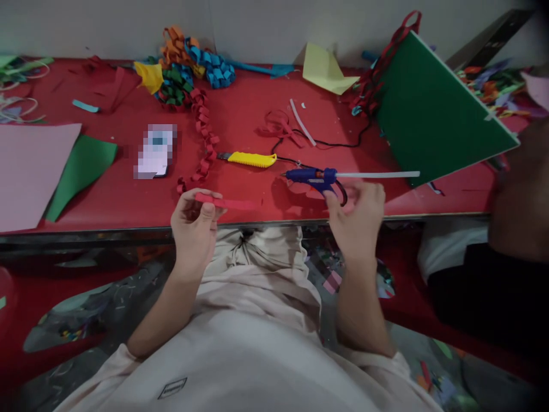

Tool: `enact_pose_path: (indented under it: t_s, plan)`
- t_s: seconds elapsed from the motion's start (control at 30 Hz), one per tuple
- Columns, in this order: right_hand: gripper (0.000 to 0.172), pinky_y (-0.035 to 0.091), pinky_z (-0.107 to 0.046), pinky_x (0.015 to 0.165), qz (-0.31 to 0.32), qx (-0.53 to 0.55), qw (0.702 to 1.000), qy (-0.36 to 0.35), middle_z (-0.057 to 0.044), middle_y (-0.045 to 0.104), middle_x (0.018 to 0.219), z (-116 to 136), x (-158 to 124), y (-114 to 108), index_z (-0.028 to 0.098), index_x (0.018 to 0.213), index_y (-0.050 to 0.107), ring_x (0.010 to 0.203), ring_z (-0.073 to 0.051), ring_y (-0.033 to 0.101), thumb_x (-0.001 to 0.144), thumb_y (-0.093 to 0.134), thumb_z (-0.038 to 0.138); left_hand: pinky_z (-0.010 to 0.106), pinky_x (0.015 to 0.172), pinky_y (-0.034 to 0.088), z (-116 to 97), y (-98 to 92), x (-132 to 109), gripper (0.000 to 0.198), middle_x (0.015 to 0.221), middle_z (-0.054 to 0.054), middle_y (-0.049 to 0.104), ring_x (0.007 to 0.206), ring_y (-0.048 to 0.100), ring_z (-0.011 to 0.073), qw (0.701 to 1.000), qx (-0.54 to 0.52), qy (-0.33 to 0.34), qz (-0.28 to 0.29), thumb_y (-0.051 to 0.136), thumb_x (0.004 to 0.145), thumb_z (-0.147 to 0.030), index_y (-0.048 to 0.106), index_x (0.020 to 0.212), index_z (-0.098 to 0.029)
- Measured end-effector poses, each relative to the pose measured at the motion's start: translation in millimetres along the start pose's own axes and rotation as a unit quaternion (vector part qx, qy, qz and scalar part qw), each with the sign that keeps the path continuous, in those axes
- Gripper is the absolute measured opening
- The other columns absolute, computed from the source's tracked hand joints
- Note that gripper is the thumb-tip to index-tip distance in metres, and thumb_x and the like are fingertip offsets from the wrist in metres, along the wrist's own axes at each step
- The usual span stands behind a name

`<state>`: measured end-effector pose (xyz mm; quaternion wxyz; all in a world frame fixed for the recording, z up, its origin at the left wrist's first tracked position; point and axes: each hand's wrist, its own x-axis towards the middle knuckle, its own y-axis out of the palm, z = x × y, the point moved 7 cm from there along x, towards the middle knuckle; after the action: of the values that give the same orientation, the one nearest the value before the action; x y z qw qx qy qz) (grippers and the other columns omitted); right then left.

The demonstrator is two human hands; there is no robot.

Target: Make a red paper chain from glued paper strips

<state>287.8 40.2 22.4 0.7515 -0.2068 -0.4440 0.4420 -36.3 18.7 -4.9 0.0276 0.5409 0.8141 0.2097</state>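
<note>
Two hands meet at the near edge of a red desk (128, 200), centre frame. The left hand (195, 220) pinches one end of a red paper strip (234, 203) between thumb and fingers. The right hand (358, 214), fingers curled, grips the handle of a blue glue gun (313, 176), its nozzle pointing left and a white glue stick (381, 174) jutting right. A yellow utility knife (251, 159) lies just above, beside a red paper chain (206, 143).

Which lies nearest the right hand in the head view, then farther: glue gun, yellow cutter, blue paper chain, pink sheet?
1. Glue gun, held in the right hand.
2. Yellow cutter, mid-table to its left.
3. Blue paper chain, back by the wall.
4. Pink sheet, far left.
</note>
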Motion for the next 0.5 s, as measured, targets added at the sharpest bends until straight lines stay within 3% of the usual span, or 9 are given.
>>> enact_pose_path:
  t_s: [0.03,0.07,0.13,0.2,0.27,0.33,0.4,0.43,0.5]
  plan:
    - [0.030,0.054,-0.047,0.090,-0.043,0.043,0.998,0.015,-0.013,0.064,0.102,9,-16,-8,0.022,0.105,0.063,0.095,-0.027,0.062,0.097,0.062,0.051,0.014,0.072,0.059,3,0.8,-3,0.038,0.095,-0.001,0.071,0.084,0.071,0.0079,1.000,-0.009,-0.016,0.000,0.090,0.077,-0.050,0.066,0.093,-0.024]
    - [0.025,0.056,-0.041,0.082,-0.035,0.108,0.993,0.009,-0.009,0.064,0.094,23,-31,-6,0.023,0.102,0.063,0.085,-0.023,0.063,0.098,0.062,0.048,0.014,0.071,0.060,7,2.4,-6,0.039,0.096,-0.002,0.071,0.081,0.070,0.0073,0.999,-0.013,-0.032,0.002,0.089,0.078,-0.050,0.065,0.094,-0.024]
    - [0.025,0.057,-0.035,0.073,0.088,0.288,0.953,-0.035,-0.006,0.068,0.094,58,-59,15,0.025,0.113,0.065,0.080,-0.020,0.066,0.098,0.064,0.045,0.017,0.070,0.061,14,8.1,-16,0.038,0.096,0.000,0.072,0.078,0.071,0.0084,0.998,-0.007,-0.061,0.017,0.088,0.079,-0.050,0.065,0.094,-0.023]
    - [0.029,0.057,-0.031,0.066,0.157,0.392,0.907,-0.004,-0.003,0.072,0.090,81,-76,36,0.025,0.117,0.067,0.071,-0.016,0.068,0.095,0.070,0.043,0.021,0.066,0.061,17,13.8,-26,0.035,0.093,0.002,0.073,0.076,0.071,0.0112,0.995,0.028,-0.075,0.053,0.086,0.082,-0.048,0.066,0.093,-0.022]
    - [0.020,0.054,-0.028,0.060,0.158,0.440,0.883,0.046,0.000,0.071,0.077,88,-79,50,0.025,0.106,0.071,0.061,-0.014,0.066,0.094,0.072,0.041,0.023,0.061,0.059,12,11.6,-30,0.032,0.091,0.004,0.073,0.072,0.069,0.0129,0.991,0.094,-0.046,0.088,0.083,0.085,-0.047,0.069,0.097,-0.021]
    - [0.015,0.052,-0.027,0.057,0.128,0.466,0.872,0.077,0.002,0.070,0.071,87,-75,55,0.025,0.096,0.072,0.058,-0.013,0.066,0.094,0.072,0.039,0.026,0.062,0.058,-5,-4.0,-24,0.038,0.098,0.006,0.072,0.072,0.067,0.0140,0.977,0.191,0.046,0.085,0.083,0.086,-0.045,0.069,0.114,-0.022]
    - [0.013,0.053,-0.027,0.058,0.108,0.478,0.867,0.085,0.001,0.072,0.073,82,-69,56,0.024,0.095,0.073,0.059,-0.013,0.068,0.093,0.074,0.038,0.033,0.078,0.059,-30,-27.1,-10,0.055,0.116,0.008,0.068,0.087,0.067,0.0179,0.928,0.321,0.185,0.044,0.087,0.083,-0.041,0.065,0.131,-0.027]
    - [0.014,0.054,-0.027,0.058,0.103,0.476,0.869,0.087,0.001,0.074,0.074,79,-67,56,0.024,0.095,0.073,0.060,-0.013,0.069,0.092,0.075,0.038,0.040,0.091,0.058,-39,-35.8,-2,0.054,0.123,0.011,0.064,0.099,0.066,0.0224,0.882,0.403,0.241,0.033,0.087,0.082,-0.040,0.068,0.130,-0.028]
    - [0.017,0.055,-0.028,0.059,0.101,0.464,0.875,0.090,0.000,0.075,0.075,74,-64,56,0.024,0.093,0.071,0.060,-0.014,0.070,0.091,0.076,0.040,0.051,0.110,0.048,-37,-46.4,19,0.046,0.130,0.014,0.060,0.123,0.059,0.0328,0.808,0.531,0.245,0.076,0.085,0.083,-0.039,0.071,0.126,-0.029]
